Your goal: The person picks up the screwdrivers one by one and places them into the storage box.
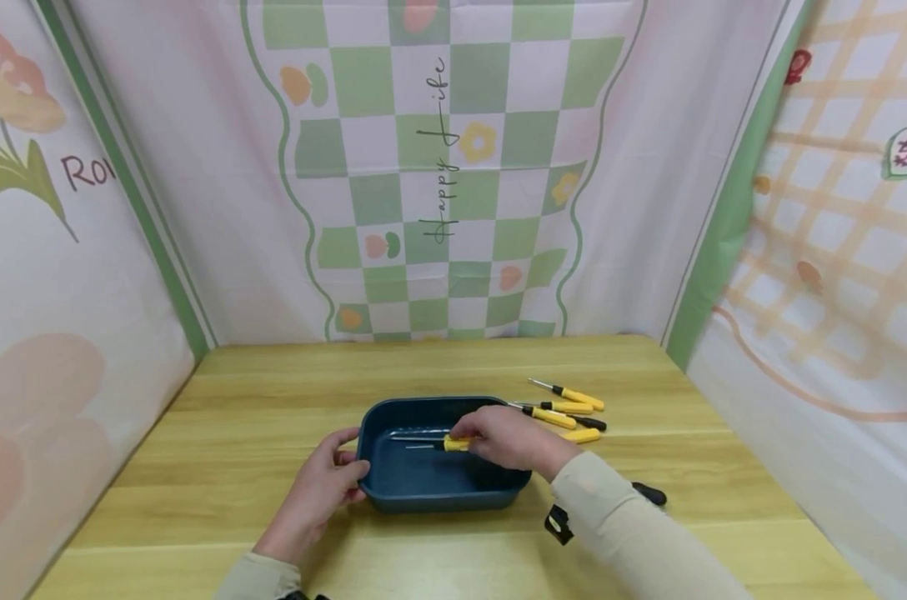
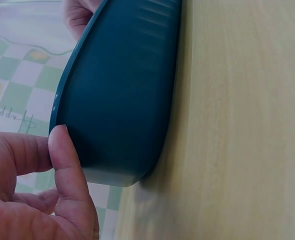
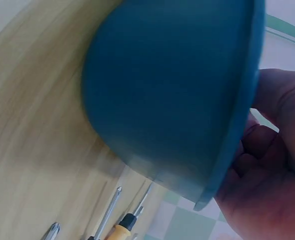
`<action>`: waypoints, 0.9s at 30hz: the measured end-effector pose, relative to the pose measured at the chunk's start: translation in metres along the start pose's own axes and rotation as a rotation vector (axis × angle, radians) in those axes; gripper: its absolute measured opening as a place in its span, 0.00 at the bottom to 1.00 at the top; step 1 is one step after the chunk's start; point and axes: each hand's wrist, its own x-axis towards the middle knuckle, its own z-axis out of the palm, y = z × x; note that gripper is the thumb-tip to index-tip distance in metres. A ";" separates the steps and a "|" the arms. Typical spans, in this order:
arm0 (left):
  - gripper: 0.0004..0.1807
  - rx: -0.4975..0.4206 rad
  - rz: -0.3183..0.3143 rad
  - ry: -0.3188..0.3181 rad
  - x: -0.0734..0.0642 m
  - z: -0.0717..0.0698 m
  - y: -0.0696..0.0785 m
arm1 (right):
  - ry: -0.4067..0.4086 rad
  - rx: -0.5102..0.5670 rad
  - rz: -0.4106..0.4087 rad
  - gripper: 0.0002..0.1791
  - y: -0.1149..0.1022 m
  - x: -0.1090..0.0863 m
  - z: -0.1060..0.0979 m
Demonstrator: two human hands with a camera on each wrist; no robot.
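A dark blue rectangular basin [image 1: 438,502] stands on the wooden table. At its left end my left hand [image 1: 326,487] grips the rim, with the thumb [image 2: 67,160] on the outer wall and the index finger behind the edge. My right hand [image 1: 502,437] reaches over the right rim into the basin and holds a yellow-handled screwdriver [image 1: 457,445], its thin shaft pointing left. A second metal shaft [image 1: 412,438] lies just beyond it in the basin, its handle hidden by the fingers. In the right wrist view the basin wall [image 3: 172,100] hides the right fingertips.
Right of the basin lie several screwdrivers, among them a yellow-handled one [image 1: 583,398] at the back and a black-handled one [image 1: 591,423]. Another black handle [image 1: 648,493] shows beside the right sleeve [image 1: 611,508]. Patterned cloth [image 1: 453,167] hangs behind the table and along both sides.
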 end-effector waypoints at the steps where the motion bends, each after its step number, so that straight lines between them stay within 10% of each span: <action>1: 0.31 -0.003 0.000 0.000 0.000 0.000 0.000 | 0.003 -0.013 -0.003 0.15 0.000 0.000 0.001; 27: 0.30 0.022 -0.026 0.000 -0.002 0.000 0.002 | 0.002 -0.111 0.018 0.14 0.001 0.004 0.014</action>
